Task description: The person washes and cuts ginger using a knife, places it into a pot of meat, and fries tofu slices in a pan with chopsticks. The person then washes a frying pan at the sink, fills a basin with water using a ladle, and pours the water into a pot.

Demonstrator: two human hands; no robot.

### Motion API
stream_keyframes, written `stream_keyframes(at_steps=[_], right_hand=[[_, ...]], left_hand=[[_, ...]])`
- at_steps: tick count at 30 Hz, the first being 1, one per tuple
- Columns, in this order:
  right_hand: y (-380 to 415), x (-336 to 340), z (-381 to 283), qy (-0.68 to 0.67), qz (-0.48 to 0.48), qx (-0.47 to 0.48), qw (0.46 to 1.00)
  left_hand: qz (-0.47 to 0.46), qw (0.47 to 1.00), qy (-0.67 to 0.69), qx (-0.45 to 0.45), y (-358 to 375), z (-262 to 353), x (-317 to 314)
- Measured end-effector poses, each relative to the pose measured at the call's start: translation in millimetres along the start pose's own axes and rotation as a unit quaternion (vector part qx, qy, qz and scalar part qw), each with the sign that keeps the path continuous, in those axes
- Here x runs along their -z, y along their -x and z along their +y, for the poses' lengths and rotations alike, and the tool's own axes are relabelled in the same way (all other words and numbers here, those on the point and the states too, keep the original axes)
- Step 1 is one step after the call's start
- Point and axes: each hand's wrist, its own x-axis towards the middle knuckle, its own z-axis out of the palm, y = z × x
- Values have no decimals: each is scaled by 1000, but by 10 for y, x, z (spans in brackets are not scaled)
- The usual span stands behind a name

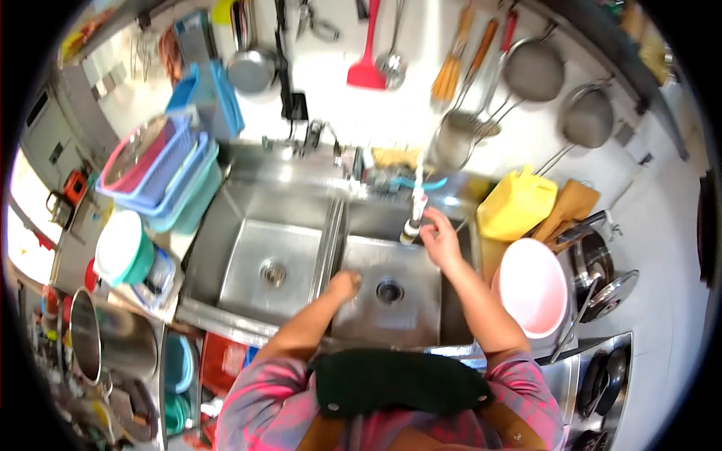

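A double stainless steel sink (pixel 295 218) lies before me. My left hand (pixel 346 286) hangs over the left side of the right basin (pixel 414 301), close to the divider; its fingers are curled in, with no object showing. Over the back of the same basin, my right hand (pixel 441 239) is beside the tap spout (pixel 414 222), a white pipe with a dark and pale end pointing down. The fingers of this hand are apart, their tips right at the spout's side. Below both hands is a dark round drain (pixel 389 291).
Left of the sink, plastic baskets (pixel 162 177) are stacked by a teal-and-white bowl (pixel 120 248). On the right stand a pink tub (pixel 532 289), a yellow jug (pixel 517 204) and pots (pixel 590 255). Strainers (pixel 534 71) and a red spatula (pixel 367 71) hang on the wall.
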Motion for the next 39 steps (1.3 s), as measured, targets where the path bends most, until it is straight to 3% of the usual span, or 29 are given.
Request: stream_keyframes(at_steps=[1,2,4,7,8,10,11,12,14,16,18,19,20,21,22,23,24,25,27,39], right_hand=[[-29,49,-330,-16,28,22,999],[-83,139,-698,-31,55,45,997],[-360,370,-1270,133,136,247,950],[-775,698,-2447,107,199,333,915],[-953,862,-2791,189,211,425,860],[-1201,982,-3418,225,208,404,862],[-1335,1039,-3686,333,217,425,813],[-1555,1083,-3866,388,227,451,771],[-1962,1167,-4169,500,240,369,746],[-2234,1230,-4465,551,219,247,766],[-2676,1214,-4571,561,157,191,790],[-2842,1269,-4556,567,117,171,797],[-2940,1512,-4444,572,67,149,804],[-3199,1653,-4361,565,15,145,812],[-3498,1791,-4250,556,-30,144,818],[-4016,1946,-4032,270,-101,162,944],[-4535,2130,-3807,344,-97,176,917],[-4277,2038,-3801,399,-64,178,897],[-3920,1861,-3774,436,-26,171,883],[-3207,1653,-3694,438,40,221,871]], left_hand=[[26,999,-12,16,331,267,345],[30,994,103,-4,280,27,301],[108,975,193,7,375,-236,407],[164,943,286,49,471,-732,767],[167,931,317,63,555,-853,966],[102,834,524,135,790,-1120,1355],[178,803,537,186,1014,-1030,1532],[192,786,557,187,1113,-1156,1587],[220,749,596,187,1311,-1455,1682],[211,727,620,207,1565,-1409,1798],[210,686,665,210,1802,-1688,1766],[218,682,673,186,2024,-1541,1859],[204,699,670,147,1975,-1764,1721],[231,695,664,151,2051,-1783,1588],[235,695,647,209,2103,-1784,1491],[253,692,645,203,2283,-1662,1427],[247,704,633,207,2171,-1916,1177],[253,733,600,197,2300,-1806,1207],[297,703,599,243,2386,-1609,1212],[291,696,593,283,2516,-1666,908]])
